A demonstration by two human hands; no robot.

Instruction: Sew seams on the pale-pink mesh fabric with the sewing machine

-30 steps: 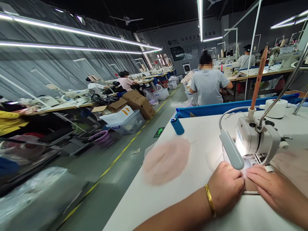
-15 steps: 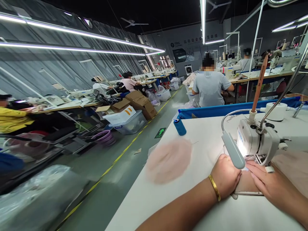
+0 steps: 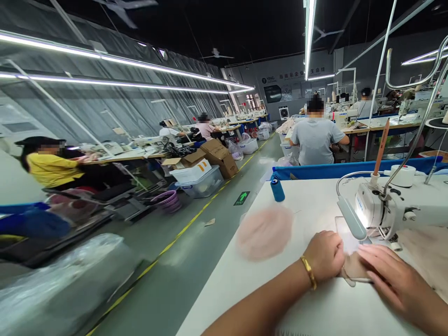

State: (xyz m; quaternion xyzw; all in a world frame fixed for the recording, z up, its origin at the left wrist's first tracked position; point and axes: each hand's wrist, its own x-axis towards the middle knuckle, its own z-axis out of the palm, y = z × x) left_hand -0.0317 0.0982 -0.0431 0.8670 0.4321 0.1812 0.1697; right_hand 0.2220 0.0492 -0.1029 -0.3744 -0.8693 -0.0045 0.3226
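While the left hand (image 3: 325,254) seemingly clenches soft beige fabric (image 3: 354,272), right hand (image 3: 394,276) lies flat, grip released.

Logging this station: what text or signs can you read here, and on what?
"YING", on the far wall sign; the characters beside it are too small to read.
Green arrow, no words, on the floor marker.
Blue lettering on the sewing machine: too blurred.

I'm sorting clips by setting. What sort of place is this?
Most likely a garment sewing factory. The left hand and right hand hold a beige fabric piece at an industrial sewing machine, and rows of similar tables with seated workers line the aisle.
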